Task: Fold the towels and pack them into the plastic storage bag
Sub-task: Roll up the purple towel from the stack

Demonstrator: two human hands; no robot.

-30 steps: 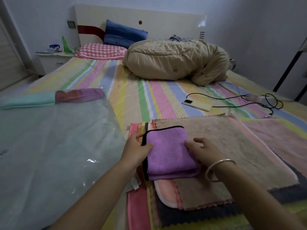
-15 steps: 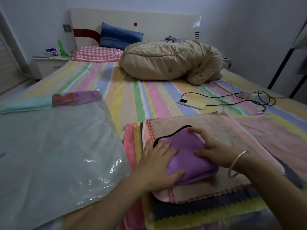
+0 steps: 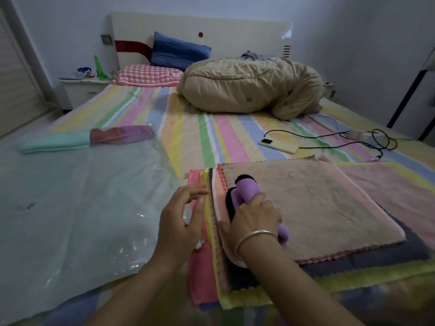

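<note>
My right hand [image 3: 255, 216] grips a folded purple towel [image 3: 247, 191] with a black edge, lifting it off a stack of flat towels [image 3: 317, 203] whose top one is beige. My left hand [image 3: 182, 217] hovers just left of it with relaxed fingers, over the stack's pink and yellow edges, holding nothing. The clear plastic storage bag [image 3: 77, 208] lies flat on the bed to the left. At its far end lie a folded teal towel [image 3: 54, 143] and a folded red-purple towel [image 3: 122, 135], the latter seemingly inside the bag's mouth.
A rumpled tan quilt [image 3: 249, 88] sits mid-bed, with pillows [image 3: 150, 75] by the headboard. A phone [image 3: 279, 145] and black charging cables [image 3: 376, 142] lie on the striped sheet beyond the stack. A nightstand [image 3: 82, 88] stands at far left.
The purple towel went from lying flat under both hands to being bunched and lifted in my right hand. My left hand came off it and moved left.
</note>
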